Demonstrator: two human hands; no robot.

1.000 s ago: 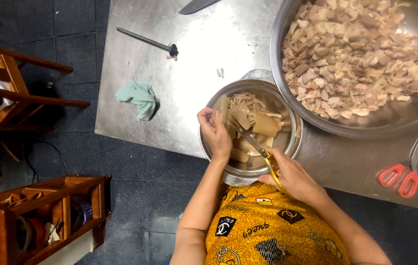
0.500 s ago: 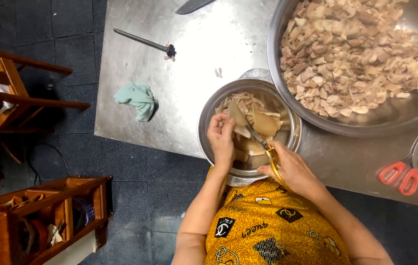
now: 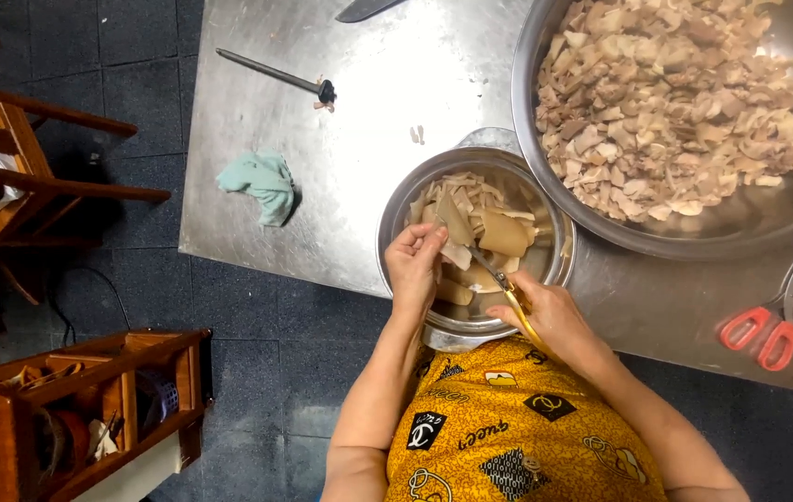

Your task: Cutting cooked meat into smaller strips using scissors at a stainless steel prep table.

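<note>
My left hand [image 3: 415, 265] pinches a pale strip of meat [image 3: 457, 232] over a small steel bowl [image 3: 396, 209] full of large tan pieces. My right hand [image 3: 554, 316] grips yellow-handled scissors [image 3: 506, 290] whose blades point up-left into the bowl, close to the held strip. The small bowl sits at the near edge of a steel table [image 3: 368, 102]. A large steel bowl [image 3: 531, 112] at the upper right holds several small cut pieces.
Red-handled scissors [image 3: 768, 325] lie at the table's right. A teal cloth [image 3: 261, 184], a thin dark rod [image 3: 275, 74] and a knife tip [image 3: 364, 9] lie on the table's left and top. Wooden furniture [image 3: 52, 195] and a wooden rack [image 3: 89, 400] stand on the dark tiled floor.
My left hand has shifted slightly within the small bowl and now pinches a strip. The scissors in my right hand stay angled into the bowl.
</note>
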